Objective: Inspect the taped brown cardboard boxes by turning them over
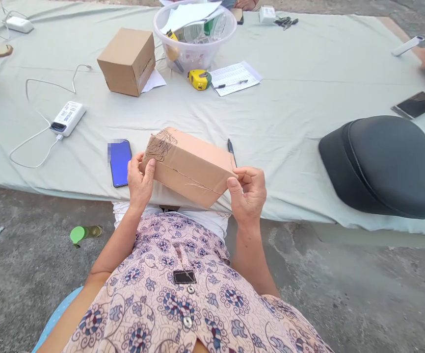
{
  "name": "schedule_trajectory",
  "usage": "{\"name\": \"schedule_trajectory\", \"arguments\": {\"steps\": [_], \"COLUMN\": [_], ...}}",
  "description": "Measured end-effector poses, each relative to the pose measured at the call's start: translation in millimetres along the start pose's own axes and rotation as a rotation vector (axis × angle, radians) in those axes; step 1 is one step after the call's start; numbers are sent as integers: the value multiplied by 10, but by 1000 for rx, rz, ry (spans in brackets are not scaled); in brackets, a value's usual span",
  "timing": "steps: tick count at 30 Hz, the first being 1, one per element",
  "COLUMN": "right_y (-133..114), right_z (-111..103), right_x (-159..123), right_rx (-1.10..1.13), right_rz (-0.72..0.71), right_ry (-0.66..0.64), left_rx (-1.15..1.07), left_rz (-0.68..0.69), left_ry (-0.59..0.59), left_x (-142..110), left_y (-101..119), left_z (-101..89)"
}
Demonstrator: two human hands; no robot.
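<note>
A brown cardboard box (194,169) is held tilted between my two hands at the table's near edge. Dark scribbled lines cover its left corner, and a torn seam runs along the side facing me. My left hand (141,181) grips the left end, thumb on the near face. At the right end, my right hand (248,193) pinches the corner between thumb and fingers. Just left of my left hand lies a phone (120,164) with a blue screen. Behind the box's right end, a black pen (231,151) rests on the cloth.
Farther back are another cardboard box (126,61), a plastic basin (198,46) of papers and tools, a yellow tape measure (199,79) and a written sheet (236,78). A white power bank (68,117) with cables lies left; a black padded seat (389,166) sits right. Other people's hands show at the edges.
</note>
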State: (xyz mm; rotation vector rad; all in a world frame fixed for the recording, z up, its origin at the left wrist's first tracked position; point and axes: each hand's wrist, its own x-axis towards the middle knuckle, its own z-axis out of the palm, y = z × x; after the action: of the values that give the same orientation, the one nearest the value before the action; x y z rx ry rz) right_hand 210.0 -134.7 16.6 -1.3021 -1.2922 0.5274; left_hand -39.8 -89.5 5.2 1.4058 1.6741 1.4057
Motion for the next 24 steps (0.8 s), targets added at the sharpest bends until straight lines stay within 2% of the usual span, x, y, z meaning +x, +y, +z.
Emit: {"name": "schedule_trajectory", "arguments": {"steps": [5, 10, 14, 20, 24], "right_y": [-22, -27, 7, 45, 97], "right_z": [38, 97, 168, 151, 159], "right_x": [-44, -156, -255, -268, -282], "right_rx": [26, -27, -67, -15, -5], "right_rz": [-55, -65, 24, 89, 56], "right_ry": [-20, -237, -346, -453, -485], "left_rx": [45, -66, -237, -319, -278], "left_rz": [27, -84, -139, -77, 106], "left_ry": [-22, -158, -155, -142, -139], "left_x": [-23, -1, 13, 13, 136], "left_y": [13, -17, -65, -65, -2], "left_z": [-11, 10, 73, 146, 87]}}
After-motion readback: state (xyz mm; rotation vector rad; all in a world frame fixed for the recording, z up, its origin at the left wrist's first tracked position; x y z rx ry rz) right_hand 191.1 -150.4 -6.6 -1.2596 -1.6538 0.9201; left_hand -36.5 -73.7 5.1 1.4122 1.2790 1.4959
